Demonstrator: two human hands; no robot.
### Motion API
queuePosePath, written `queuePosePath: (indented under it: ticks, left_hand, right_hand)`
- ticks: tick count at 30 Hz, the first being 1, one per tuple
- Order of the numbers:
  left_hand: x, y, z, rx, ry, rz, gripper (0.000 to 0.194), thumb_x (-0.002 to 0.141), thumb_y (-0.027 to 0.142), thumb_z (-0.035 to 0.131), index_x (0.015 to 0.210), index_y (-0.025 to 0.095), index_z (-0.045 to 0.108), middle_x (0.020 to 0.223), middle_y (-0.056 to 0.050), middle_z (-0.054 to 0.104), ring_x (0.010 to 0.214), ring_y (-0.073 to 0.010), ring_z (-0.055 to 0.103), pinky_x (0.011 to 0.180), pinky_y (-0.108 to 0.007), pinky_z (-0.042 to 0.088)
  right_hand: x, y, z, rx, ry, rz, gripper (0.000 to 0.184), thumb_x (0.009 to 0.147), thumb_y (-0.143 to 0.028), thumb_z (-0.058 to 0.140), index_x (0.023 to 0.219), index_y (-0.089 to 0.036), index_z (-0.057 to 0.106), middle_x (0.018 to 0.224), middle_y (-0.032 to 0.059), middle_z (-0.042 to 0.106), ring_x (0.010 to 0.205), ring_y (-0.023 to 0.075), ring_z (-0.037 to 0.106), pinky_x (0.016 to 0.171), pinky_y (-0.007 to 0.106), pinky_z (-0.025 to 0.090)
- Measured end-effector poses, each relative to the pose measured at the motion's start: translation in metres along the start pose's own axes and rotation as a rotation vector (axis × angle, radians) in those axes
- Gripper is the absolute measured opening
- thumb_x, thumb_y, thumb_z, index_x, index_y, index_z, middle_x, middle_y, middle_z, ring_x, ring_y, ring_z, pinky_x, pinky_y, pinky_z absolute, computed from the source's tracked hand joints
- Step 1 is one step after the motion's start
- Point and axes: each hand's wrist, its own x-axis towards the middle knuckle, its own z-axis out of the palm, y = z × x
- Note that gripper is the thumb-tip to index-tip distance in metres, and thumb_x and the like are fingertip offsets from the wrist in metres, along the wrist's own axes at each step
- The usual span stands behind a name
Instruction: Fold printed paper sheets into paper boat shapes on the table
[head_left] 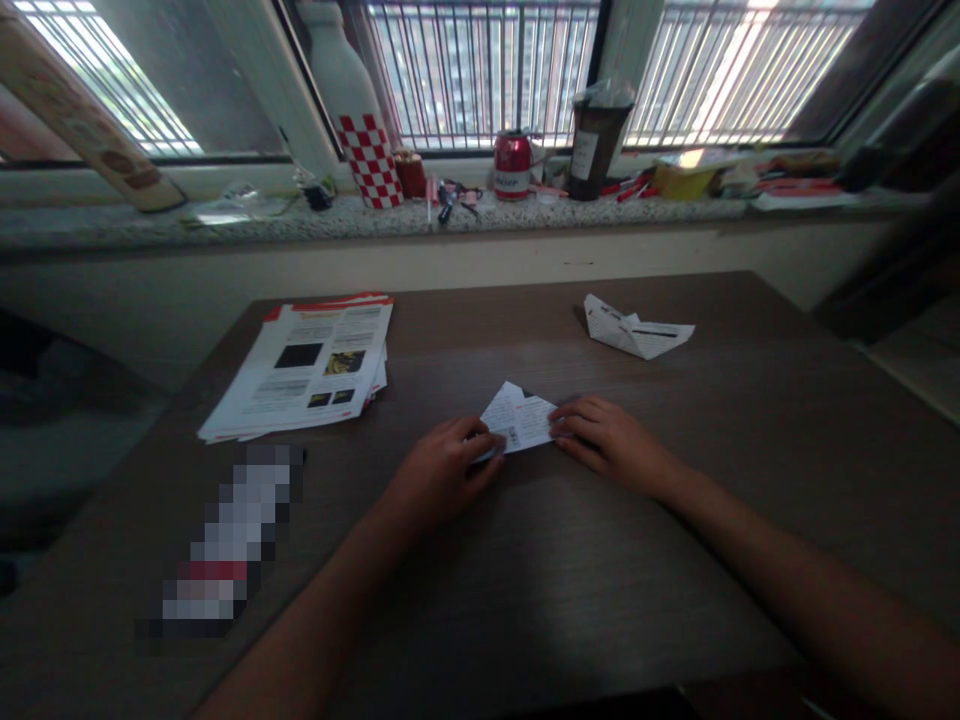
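Observation:
A small folded sheet of printed paper [525,418] with a peaked top is in front of me on the brown table. Its left corner is between the thumb and fingers of my left hand [448,462], which is closed on it. On the opposite side, my right hand [611,442] grips the right end with bent fingertips. Both hands stay low, close to the tabletop, and the fingers cover the paper's two ends. Farther back to the right lies a folded paper boat [637,330], apart from either hand.
A stack of printed sheets [300,365] lies at the table's left, with a pixelated, oblong object [225,550] nearer me. Along the windowsill [480,222] stand a checkered white bottle [364,130], a red can [512,165], a dark cup [596,145] and small clutter.

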Motion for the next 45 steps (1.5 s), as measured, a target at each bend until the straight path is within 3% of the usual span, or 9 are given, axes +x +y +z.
queuePosePath:
  ticks: [15, 23, 28, 39, 45]
  left_hand:
    - [0.007, -0.005, 0.012, -0.097, 0.103, -0.169, 0.021, 0.105, 0.028, 0.058, 0.119, 0.022, 0.073, 0.113, -0.007, 0.072, 0.094, -0.0228, 0.074, 0.084, -0.036, 0.060]
    - [0.010, -0.012, 0.017, -0.078, 0.200, -0.109, 0.012, 0.102, 0.023, 0.063, 0.107, 0.018, 0.073, 0.120, -0.010, 0.067, 0.111, -0.0274, 0.066, 0.099, -0.043, 0.055]
    - [0.012, -0.017, 0.017, -0.106, 0.203, -0.121, 0.014, 0.104, 0.025, 0.060, 0.109, 0.019, 0.072, 0.115, -0.008, 0.069, 0.107, -0.0261, 0.066, 0.096, -0.042, 0.055]
    - [0.023, -0.024, 0.024, -0.115, 0.216, -0.161, 0.015, 0.102, 0.022, 0.062, 0.110, 0.020, 0.074, 0.114, -0.009, 0.068, 0.106, -0.0265, 0.067, 0.097, -0.042, 0.055]
    - [0.022, -0.024, 0.026, -0.018, 0.200, -0.115, 0.020, 0.104, 0.022, 0.061, 0.116, 0.024, 0.077, 0.116, -0.008, 0.068, 0.105, -0.0265, 0.066, 0.095, -0.043, 0.055]
  right_hand:
    - [0.012, -0.002, 0.007, 0.001, 0.080, 0.156, 0.014, 0.107, -0.031, 0.056, 0.105, -0.021, 0.065, 0.103, 0.0097, 0.070, 0.098, 0.0269, 0.063, 0.086, 0.040, 0.050]
    - [0.020, 0.004, 0.007, 0.000, 0.077, 0.174, 0.013, 0.105, -0.033, 0.059, 0.102, -0.021, 0.064, 0.097, 0.0069, 0.068, 0.091, 0.0237, 0.063, 0.079, 0.034, 0.047]
    - [0.026, 0.010, 0.010, 0.029, 0.086, 0.208, 0.014, 0.104, -0.032, 0.060, 0.100, -0.021, 0.065, 0.095, 0.0060, 0.067, 0.087, 0.0219, 0.064, 0.075, 0.032, 0.045]
    - [0.028, 0.008, 0.016, 0.025, 0.117, 0.205, 0.010, 0.102, -0.026, 0.061, 0.108, -0.021, 0.067, 0.108, 0.0094, 0.065, 0.099, 0.0253, 0.065, 0.087, 0.038, 0.052]
    - [0.027, 0.010, 0.019, -0.046, 0.126, 0.185, 0.014, 0.100, -0.027, 0.064, 0.112, -0.022, 0.068, 0.111, 0.0112, 0.066, 0.106, 0.0296, 0.062, 0.093, 0.045, 0.051]
